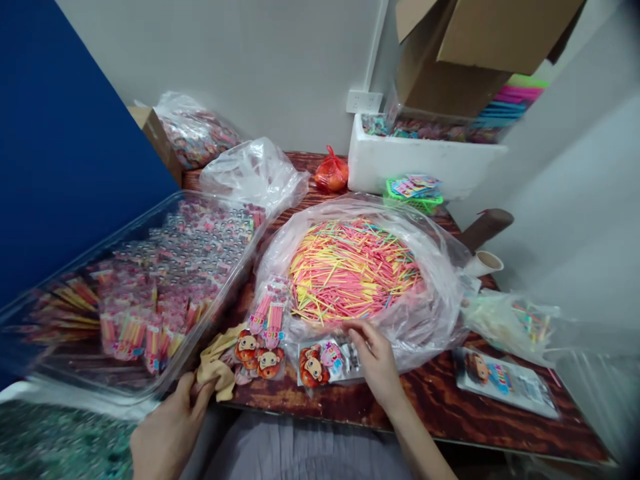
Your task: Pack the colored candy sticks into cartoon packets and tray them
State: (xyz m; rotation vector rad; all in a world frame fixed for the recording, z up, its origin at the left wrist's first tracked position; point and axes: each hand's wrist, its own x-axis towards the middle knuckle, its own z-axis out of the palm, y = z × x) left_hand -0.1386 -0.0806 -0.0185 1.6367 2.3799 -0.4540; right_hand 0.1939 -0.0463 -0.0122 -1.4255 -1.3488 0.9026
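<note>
My left hand (170, 423) is at the table's front edge, thumb and fingers pinched on a crumpled beige cloth-like piece (217, 367). My right hand (375, 363) reaches over a flat printed packet (313, 367), its fingers curled together at the near rim of a plastic bag of coloured sticks (355, 270). What those fingers hold, if anything, is too small to make out. Between my hands lie cartoon-printed packets (260, 357), two of them with pink and yellow sticks (273, 317) showing.
A clear tub (220, 303) full of packets stands at left. Behind are a crumpled plastic bag (257, 173), a red bag (331, 173), a white foam box (425, 163) and a green basket (417, 193). At right are a paper cup (485, 263) and more packets (507, 381).
</note>
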